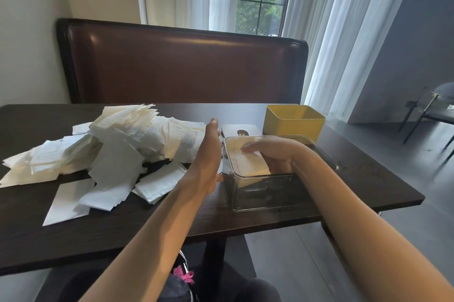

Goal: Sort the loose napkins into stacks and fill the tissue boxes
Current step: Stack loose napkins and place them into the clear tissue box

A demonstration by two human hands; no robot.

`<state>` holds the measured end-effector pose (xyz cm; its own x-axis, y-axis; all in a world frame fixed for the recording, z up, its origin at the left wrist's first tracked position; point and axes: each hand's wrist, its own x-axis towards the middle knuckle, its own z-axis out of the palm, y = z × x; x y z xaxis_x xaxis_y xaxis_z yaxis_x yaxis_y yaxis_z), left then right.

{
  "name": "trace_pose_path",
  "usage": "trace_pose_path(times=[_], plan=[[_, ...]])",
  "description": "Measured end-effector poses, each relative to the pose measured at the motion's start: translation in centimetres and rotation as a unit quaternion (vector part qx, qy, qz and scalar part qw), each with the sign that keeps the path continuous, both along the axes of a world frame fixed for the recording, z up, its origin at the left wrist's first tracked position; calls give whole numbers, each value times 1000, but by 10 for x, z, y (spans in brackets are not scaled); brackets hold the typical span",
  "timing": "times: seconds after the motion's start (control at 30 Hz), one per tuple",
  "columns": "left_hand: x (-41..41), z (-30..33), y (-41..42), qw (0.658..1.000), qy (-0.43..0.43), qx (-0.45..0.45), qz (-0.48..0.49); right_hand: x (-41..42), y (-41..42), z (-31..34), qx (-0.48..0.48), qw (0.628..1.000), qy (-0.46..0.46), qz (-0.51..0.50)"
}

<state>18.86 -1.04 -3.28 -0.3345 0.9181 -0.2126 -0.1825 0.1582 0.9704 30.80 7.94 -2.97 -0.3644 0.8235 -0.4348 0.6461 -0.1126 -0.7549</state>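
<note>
Right hand (pixel 272 154) down inside the clear tissue box (pixel 282 193), fingers laid flat on the napkin stack (pixel 248 162) there, pressing rather than gripping. Left hand (pixel 208 154) flat and relaxed against the box's left wall, holding nothing. Loose napkins (pixel 110 151) heaped and scattered across the dark table (pixel 147 228) to the left; yellow box (pixel 293 122) just behind the clear one.

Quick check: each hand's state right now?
Left hand: open, flat against the clear box.
Right hand: open, pressing napkins inside it.
</note>
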Motion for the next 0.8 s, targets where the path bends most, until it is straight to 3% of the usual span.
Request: trace_pose_path(times=[0.23, 0.37, 0.57, 0.67, 0.8], plan=[[0, -4, 3, 999, -32, 1, -6, -7, 3, -7, -8, 990, -121, 76], [-2, -6, 2, 999, -34, -6, -4, -8, 6, -14, 36, 985, -161, 59], [-1, -6, 0, 999, -22, -27, -16, -4, 11, -14, -24, 997, -76, 18], [-4, -4, -2, 999, -20, -22, -18, -1, 6, -7, 49, 991, -124, 10], [-12, -3, -3, 1000, -11, -2, -13, 0, -5, 14, 154, 986, -27, -64]])
